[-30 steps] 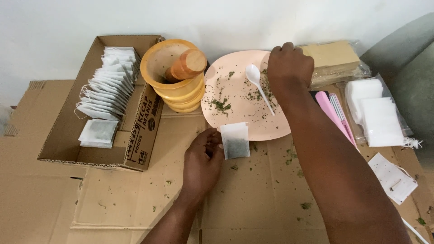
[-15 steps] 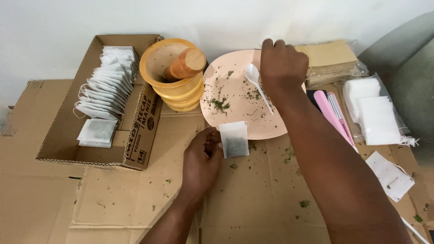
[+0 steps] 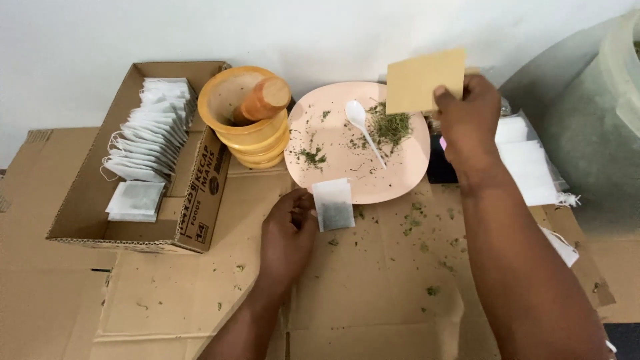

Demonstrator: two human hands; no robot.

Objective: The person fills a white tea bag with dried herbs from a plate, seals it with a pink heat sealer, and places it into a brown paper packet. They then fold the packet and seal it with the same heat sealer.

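My left hand holds a small white tea bag with dark filling, just in front of the pink plate. My right hand grips a flat brown paper packet, tilted over the plate's far right side. A heap of dried green herb lies on the plate beneath the packet, beside a white plastic spoon. A smaller clump of herb sits on the plate's left part.
An orange mortar with a wooden pestle stands left of the plate. A cardboard box at the left holds several filled tea bags. White empty bags lie at the right. Herb crumbs are scattered over the cardboard floor.
My right hand has lifted the brown packet from behind the plate and holds it over the plate, where a new heap of herb lies. The left hand still holds the tea bag.
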